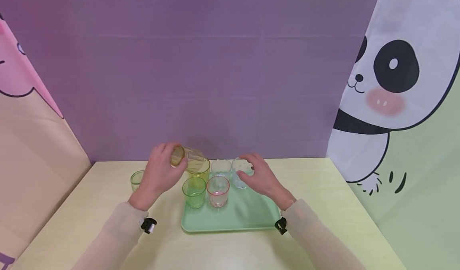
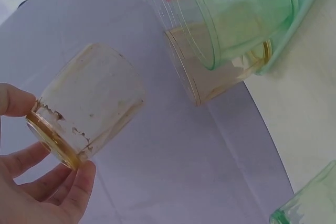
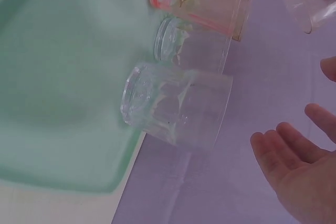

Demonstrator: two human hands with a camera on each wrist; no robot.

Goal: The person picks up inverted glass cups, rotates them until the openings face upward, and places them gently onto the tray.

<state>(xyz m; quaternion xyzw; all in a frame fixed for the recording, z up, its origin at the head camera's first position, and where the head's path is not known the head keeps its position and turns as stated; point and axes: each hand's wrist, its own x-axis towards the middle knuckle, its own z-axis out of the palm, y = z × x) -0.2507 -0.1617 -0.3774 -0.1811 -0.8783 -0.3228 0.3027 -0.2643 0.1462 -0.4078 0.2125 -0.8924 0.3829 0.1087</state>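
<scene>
My left hand grips a small amber-tinted glass by its base and holds it tipped over, mouth toward a yellow glass at the back left of a mint-green tray. In the left wrist view the amber glass looks empty between my thumb and fingers. My right hand hovers with its fingers spread beside a clear glass at the tray's back right. In the right wrist view the fingers are apart from that clear glass.
The tray also carries a green glass, a pink-rimmed glass and a second clear glass. Another small green glass stands on the pale yellow table left of the tray. A purple wall rises right behind.
</scene>
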